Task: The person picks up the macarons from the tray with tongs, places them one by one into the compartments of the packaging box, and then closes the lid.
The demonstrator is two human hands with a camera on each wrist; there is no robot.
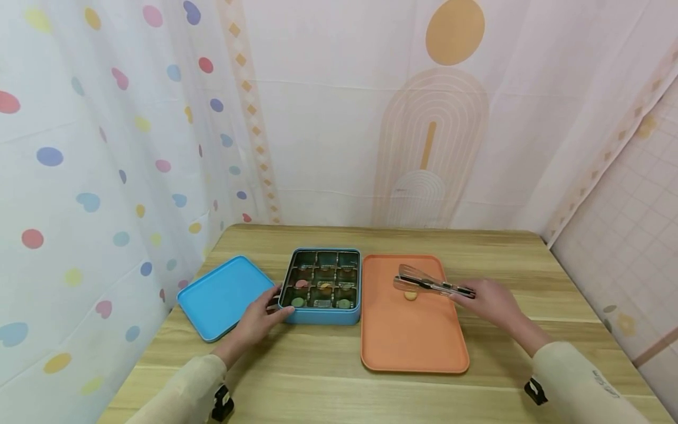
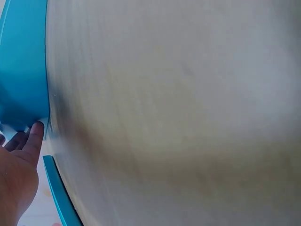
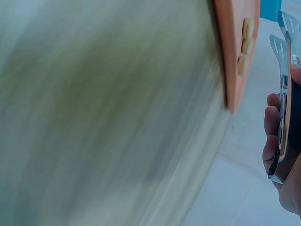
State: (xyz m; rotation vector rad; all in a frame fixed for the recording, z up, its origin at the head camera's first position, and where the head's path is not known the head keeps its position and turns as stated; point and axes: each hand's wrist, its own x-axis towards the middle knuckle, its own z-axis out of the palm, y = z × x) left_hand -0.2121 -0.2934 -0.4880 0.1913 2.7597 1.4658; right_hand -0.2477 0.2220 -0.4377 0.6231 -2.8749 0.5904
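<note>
My left hand [image 1: 259, 317] grips the near left corner of a blue box [image 1: 323, 316], thumb at the front wall and fingers along the left side. The box holds a clear divided insert, with pink, orange and green round pieces in several front compartments. In my right hand [image 1: 491, 300] is a pair of metal serving tongs [image 1: 424, 281] with slotted ends and dark handles. The tong ends are apart, over the orange tray [image 1: 413, 347]. Just below them in the head view is a small round cookie [image 1: 410, 295]; in the right wrist view, tan cookies [image 3: 247, 45] sit in a row on the tray.
A flat blue lid [image 1: 225, 297] lies at the left of the wooden table [image 1: 318, 377], angled close behind my left hand. The tray stands right beside the box. Patterned curtains [image 1: 318, 147] hang behind the table and at both sides.
</note>
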